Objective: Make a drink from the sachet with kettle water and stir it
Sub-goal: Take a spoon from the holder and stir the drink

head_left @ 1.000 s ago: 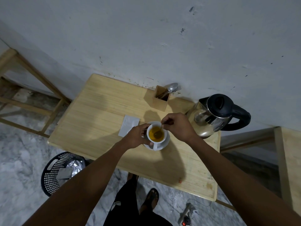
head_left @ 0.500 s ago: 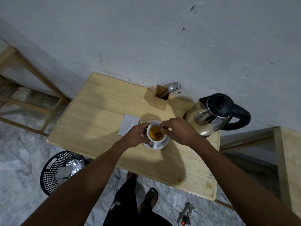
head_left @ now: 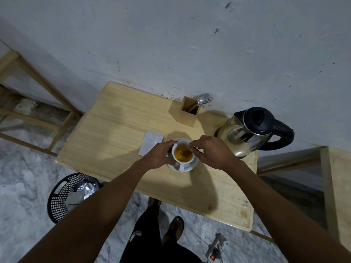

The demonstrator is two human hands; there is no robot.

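A white cup (head_left: 182, 161) of yellow-orange drink stands on a white saucer (head_left: 192, 165) near the middle of the wooden table (head_left: 114, 133). My left hand (head_left: 158, 155) wraps the cup's left side. My right hand (head_left: 210, 151) is low at the cup's right rim, fingers pinched on a spoon (head_left: 187, 153) whose bowl sits in the liquid. A flat white sachet (head_left: 150, 142) lies on the table just left of the cup. The steel kettle (head_left: 247, 132) with black lid and handle stands to the right, by the wall.
A wooden cutlery holder (head_left: 188, 114) with a spoon and fork stands at the back by the wall. A black mesh bin (head_left: 65, 196) with wrappers sits on the floor at left. A power strip (head_left: 215, 247) lies on the floor. Wooden frames flank both sides.
My right hand has dropped from above the cup to its right rim, and the spoon has gone lower into the drink. The left hand stays on the cup.
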